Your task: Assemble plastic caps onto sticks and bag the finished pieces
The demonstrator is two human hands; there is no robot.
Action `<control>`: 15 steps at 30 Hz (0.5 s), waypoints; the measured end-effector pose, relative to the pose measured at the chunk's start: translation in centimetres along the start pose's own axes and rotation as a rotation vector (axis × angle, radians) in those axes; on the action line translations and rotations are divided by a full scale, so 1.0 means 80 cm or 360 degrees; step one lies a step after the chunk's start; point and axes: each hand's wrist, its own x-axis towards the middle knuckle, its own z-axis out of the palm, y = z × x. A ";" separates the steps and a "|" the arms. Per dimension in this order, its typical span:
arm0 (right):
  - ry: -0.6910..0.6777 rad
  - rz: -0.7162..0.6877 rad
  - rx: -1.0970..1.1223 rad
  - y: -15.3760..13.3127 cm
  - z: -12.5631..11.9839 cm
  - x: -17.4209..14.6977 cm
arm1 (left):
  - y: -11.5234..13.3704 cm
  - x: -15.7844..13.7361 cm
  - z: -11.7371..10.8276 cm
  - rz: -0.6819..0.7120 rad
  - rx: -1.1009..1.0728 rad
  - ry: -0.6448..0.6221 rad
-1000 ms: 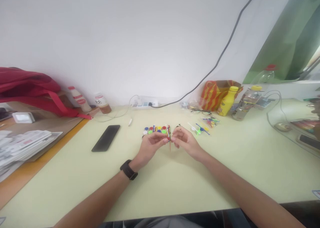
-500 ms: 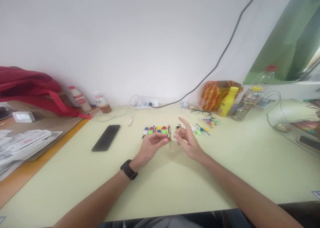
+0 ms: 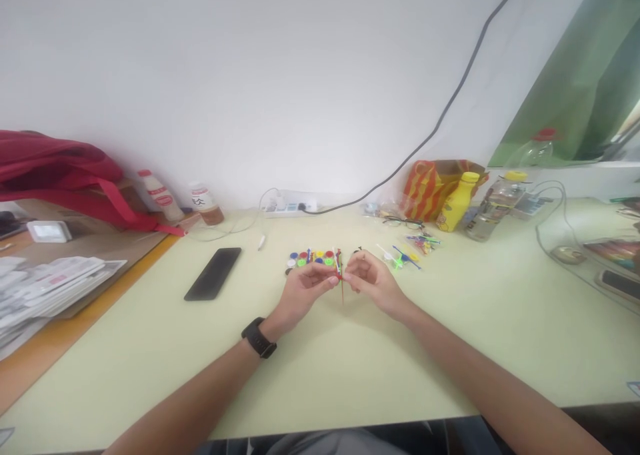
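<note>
Two bare hands, left hand point(image 3: 306, 294) and right hand point(image 3: 374, 286), with at least one thin red stick-like piece point(image 3: 343, 295) between them. At least eight small round coloured discs point(image 3: 329, 262) lie on one pale green table point(image 3: 320, 382); the fingers hide others from the count. Slim white, green and blue pieces point(image 3: 411, 258) are too tangled to number. Five bottles: two point(image 3: 161, 197) by the table's back edge at left, three point(image 3: 456, 203) toward its back right corner. One flat black phone point(image 3: 213, 274), one black wristwatch point(image 3: 259, 338), one pair of dark-framed glasses point(image 3: 403, 223), one red-and-yellow striped bag point(image 3: 420, 187).
</note>
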 end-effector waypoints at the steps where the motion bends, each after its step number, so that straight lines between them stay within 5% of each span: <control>1: -0.0016 0.0003 0.0000 0.001 0.000 0.000 | 0.000 0.000 0.000 0.0002 -0.0001 -0.0009; 15: 0.0090 -0.0102 -0.0255 -0.002 -0.003 -0.003 | -0.002 0.001 -0.002 -0.0003 0.0027 0.0000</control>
